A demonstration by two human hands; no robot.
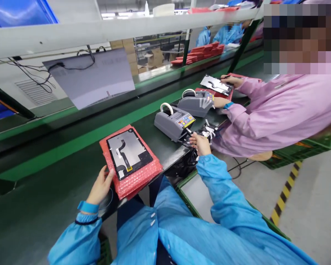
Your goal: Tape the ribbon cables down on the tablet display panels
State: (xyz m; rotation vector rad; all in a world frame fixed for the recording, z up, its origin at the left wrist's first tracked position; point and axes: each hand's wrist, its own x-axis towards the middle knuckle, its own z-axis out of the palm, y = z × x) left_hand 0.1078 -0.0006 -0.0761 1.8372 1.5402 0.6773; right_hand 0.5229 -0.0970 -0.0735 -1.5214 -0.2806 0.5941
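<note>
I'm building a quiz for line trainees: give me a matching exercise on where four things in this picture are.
1. left hand
2. right hand
3. display panel
4. farther tape dispenser

A. at the front of the nearer tape dispenser
B. lying on the red bubble wrap
C. at the red bubble wrap's near corner
D. beside the pink-sleeved co-worker's hand

Pairs: 1-C, 2-A, 3-B, 4-D

A light blue smock [182,235] fills the lower frame, with small white snaps [152,215] down its front. Long sleeves [226,198] end in gathered cuffs. At lower left a blue wristband [87,207] sits above a dark band [85,222], perhaps a strap. The left hand [100,186] and right hand [200,143] are bare.
</note>
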